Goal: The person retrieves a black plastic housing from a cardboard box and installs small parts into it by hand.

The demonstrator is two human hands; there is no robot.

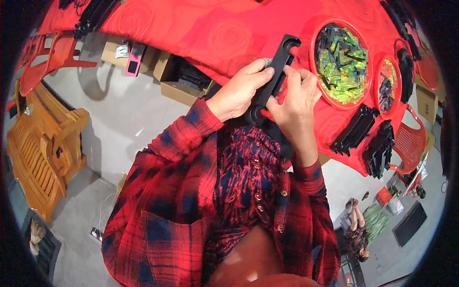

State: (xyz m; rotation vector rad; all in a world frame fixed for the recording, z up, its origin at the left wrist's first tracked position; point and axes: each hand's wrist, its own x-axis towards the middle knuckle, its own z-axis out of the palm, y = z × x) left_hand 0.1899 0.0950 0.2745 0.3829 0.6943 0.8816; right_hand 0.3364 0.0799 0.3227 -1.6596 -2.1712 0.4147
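I hold a long black plastic part (277, 71) tilted over the near edge of the red-covered table, with a rounded, hook-like end at top and bottom. My left hand (239, 91) grips its left side, thumb along the top face. At its right edge my right hand (297, 98) is closed, thumb and fingers bent against the part; whether a small piece sits between those fingers is hidden. To the right stands a large round red basket (313, 57) full of small yellow-green translucent and black pieces. Beside it is a smaller red basket (376, 91) with similar pieces.
Stacks of black plastic parts (355, 130) lie at the table's right edge, more (93, 16) at far left. Below the table, an open cardboard box (179, 93) holds black items. Red plastic chairs (410, 143) and a wooden bench (43, 148) stand around. Another person (356, 234) is at lower right.
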